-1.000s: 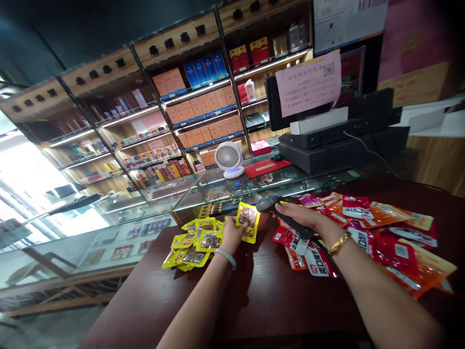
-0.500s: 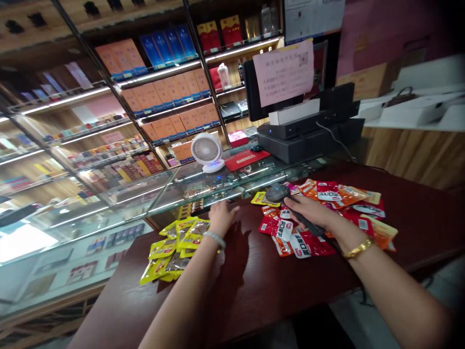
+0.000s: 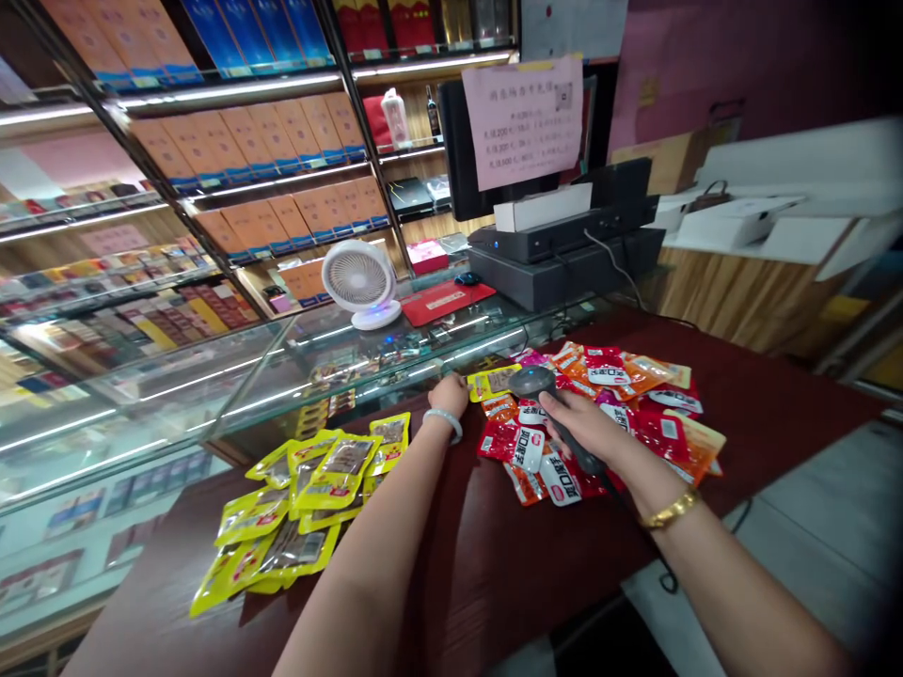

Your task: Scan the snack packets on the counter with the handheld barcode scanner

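My right hand [image 3: 579, 425] is wrapped round the handle of a dark barcode scanner [image 3: 531, 380], its head above the near end of a yellow snack packet [image 3: 490, 383]. My left hand [image 3: 450, 396] has its fingers closed at the left edge of that packet and appears to pinch it; the fingertips are partly hidden. Left of my left forearm lies a pile of similar yellow packets [image 3: 339, 470]. Beneath and beyond the scanner spreads a heap of red, white and orange snack packets [image 3: 656, 428].
All the packets lie on a dark red-brown table [image 3: 480, 574]. Behind it stands a glass display counter [image 3: 282, 367] with a white fan [image 3: 361, 279], a red mat [image 3: 448, 301] and a monitor [image 3: 451, 150] on a black cash drawer [image 3: 557, 271]. The scanner's cable hangs beside my right forearm.
My left hand has moved right from beside the yellow pile to the single yellow packet, and its fingers have closed. The scanner stays in my right hand. The view has shifted.
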{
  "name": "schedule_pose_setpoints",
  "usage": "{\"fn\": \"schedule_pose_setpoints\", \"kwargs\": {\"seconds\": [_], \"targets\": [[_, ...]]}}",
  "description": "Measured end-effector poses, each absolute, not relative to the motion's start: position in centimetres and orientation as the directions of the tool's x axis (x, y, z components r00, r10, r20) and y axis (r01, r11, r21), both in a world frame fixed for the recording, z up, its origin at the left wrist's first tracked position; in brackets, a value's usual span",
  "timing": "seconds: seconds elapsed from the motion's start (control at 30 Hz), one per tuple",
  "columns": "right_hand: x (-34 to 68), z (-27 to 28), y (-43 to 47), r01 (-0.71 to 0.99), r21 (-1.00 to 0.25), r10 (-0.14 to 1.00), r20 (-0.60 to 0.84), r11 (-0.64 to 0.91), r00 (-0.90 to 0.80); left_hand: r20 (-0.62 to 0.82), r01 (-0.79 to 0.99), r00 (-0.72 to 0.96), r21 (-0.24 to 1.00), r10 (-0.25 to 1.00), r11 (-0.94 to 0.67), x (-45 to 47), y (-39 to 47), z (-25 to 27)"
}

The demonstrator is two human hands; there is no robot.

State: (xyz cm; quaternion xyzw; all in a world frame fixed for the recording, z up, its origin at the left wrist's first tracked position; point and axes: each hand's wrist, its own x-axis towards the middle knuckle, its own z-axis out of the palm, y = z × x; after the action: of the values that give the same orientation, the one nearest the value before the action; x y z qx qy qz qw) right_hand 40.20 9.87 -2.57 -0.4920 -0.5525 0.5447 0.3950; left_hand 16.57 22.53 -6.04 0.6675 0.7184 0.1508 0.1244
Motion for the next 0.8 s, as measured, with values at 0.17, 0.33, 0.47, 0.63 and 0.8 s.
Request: {"fn": "schedule_pose_setpoints", "kwargs": {"seconds": [0.17, 0.33, 0.47, 0.63, 0.8], "targets": [[39.7, -3.4, 8.7, 0.099, -0.992, 0.982, -0.088, -0.072, -0.166, 0.164, 0.93, -0.076, 0.366, 0.984, 0.011, 16.3, 20.9, -6.0], [40.1, -3.5, 7.6, 0.08, -0.992, 0.988, -0.108, -0.1, -0.111, 0.125, 0.96, 0.087, 0.256, 0.988, -0.117, 20.1, 22.2, -5.4], [40.4, -3.0, 7.2, 0.056, -0.994, 0.993, -0.1, -0.097, -0.064, 0.027, 0.973, 0.136, 0.183, 0.99, -0.139, 21.0, 22.3, -4.8], [39.5, -2.3, 5.9, 0.018, -0.996, 0.994, -0.091, -0.09, -0.062, 0.093, 0.969, 0.131, 0.2, 0.987, -0.147, 18.3, 19.3, -4.2], [37.6, -2.2, 4.3, -0.031, -0.997, 0.989, -0.061, -0.065, -0.137, 0.162, 0.917, 0.078, 0.376, 0.984, -0.135, 15.1, 15.6, -3.6]]}}
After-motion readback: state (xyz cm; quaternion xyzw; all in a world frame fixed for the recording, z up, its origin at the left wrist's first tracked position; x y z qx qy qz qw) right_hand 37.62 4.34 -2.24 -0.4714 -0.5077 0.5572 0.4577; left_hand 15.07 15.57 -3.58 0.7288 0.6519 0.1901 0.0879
